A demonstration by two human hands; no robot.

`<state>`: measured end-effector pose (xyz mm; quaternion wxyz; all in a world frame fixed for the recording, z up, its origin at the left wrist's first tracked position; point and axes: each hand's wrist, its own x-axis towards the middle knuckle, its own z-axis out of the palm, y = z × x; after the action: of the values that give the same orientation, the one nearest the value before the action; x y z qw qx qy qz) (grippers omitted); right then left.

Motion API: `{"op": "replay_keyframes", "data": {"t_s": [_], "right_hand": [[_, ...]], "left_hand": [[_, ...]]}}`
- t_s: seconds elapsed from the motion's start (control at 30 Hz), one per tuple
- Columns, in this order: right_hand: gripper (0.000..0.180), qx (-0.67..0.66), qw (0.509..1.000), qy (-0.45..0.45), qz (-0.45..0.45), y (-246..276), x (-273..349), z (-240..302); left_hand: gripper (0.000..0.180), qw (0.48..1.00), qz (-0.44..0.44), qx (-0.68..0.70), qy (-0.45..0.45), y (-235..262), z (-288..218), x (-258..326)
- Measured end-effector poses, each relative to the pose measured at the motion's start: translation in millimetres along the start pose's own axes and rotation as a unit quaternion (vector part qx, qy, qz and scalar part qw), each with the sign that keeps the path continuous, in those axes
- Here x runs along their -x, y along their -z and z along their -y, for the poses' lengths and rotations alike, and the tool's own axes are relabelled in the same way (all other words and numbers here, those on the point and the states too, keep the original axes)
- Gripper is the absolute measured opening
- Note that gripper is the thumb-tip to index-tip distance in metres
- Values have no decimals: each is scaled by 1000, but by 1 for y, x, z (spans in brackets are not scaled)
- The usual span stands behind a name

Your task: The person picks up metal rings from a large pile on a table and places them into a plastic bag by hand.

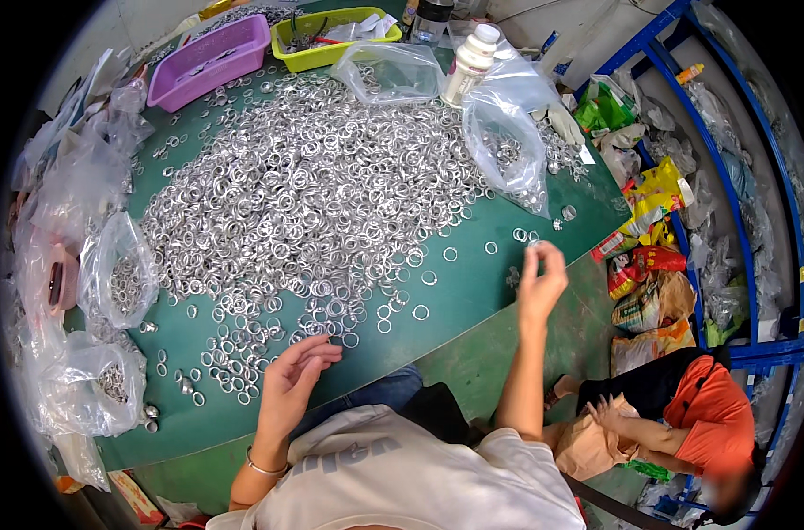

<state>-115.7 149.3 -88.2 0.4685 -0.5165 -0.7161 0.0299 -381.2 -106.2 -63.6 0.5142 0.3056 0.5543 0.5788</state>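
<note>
A person in a pale shirt sits at a green table, seen from above, with both bare forearms reaching up from the lower edge.

Nearest the person, the left hand rests at the table's front edge, palm turned up, fingers loosely curled and slightly apart, holding nothing that can be seen. Its fingertips touch the near fringe of a huge heap of small silver metal rings that covers most of the table. A thin bracelet circles that wrist.

The right hand is raised just past the table's right front edge, thumb and fingertips pinched together at the top on what looks like one small ring; it is too small to be sure. A few loose rings lie on the table just beyond those fingertips, apart from the main heap.

On the table's left side stand clear plastic bags partly filled with rings. Another clear bag stands on the right side, beyond the right hand.

At the table's far edge sit a purple tray, a yellow-green tray and a white bottle.

Off the table's right corner, on the floor, another person in an orange top crouches beside blue metal shelving.
</note>
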Motion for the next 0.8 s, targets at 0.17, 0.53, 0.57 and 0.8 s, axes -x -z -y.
{"op": "replay_keyframes", "data": {"t_s": [0.17, 0.53, 0.57, 0.8], "right_hand": [[8, 79, 994, 52, 57, -1, -23, -60], [11, -37, 997, -7, 70, -2, -25, -62], [11, -48, 995, 17, 91, -3, -25, -55], [17, 131, 970, 149, 143, -6, -25, -55]], "left_hand": [[30, 1000, -2, -19, 16, -3, 6, 0], [28, 999, -15, -40, 8, -13, 7, 0], [28, 999, -14, -41, 9, -13, 7, -1], [28, 999, 2, -51, 8, -22, 7, -2]]}}
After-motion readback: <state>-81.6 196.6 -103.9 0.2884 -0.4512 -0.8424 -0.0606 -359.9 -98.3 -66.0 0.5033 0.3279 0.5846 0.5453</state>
